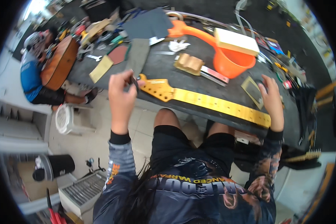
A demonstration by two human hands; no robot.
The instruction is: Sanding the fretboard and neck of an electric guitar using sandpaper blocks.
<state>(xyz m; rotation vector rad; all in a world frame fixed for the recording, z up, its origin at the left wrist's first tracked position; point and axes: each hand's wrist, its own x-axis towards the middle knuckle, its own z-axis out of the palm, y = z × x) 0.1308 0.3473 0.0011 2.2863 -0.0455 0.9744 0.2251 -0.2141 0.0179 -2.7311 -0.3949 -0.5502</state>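
A pale yellow maple guitar neck [216, 103] lies along the near edge of the dark workbench, its headstock [156, 88] to the left with tuner holes showing. Beside the headstock, my left hand [120, 98] pinches a small dark flat piece [134, 84] between thumb and fingers; its kind is unclear. Past the neck's other end, my right hand [271, 98] curls its fingers at a dark object [262, 86], partly hidden and blurred. A yellowish rectangular sheet with a dark middle [247, 88] lies just left of that hand.
Behind the neck are a wooden block [189, 64], a red-and-white bar [215, 75] and an orange dipper [233, 64] with a pale block [236, 42] on it. Sandpaper sheets [101, 69] and tools crowd the left. A co-worker [33, 72] holds an acoustic guitar [59, 63].
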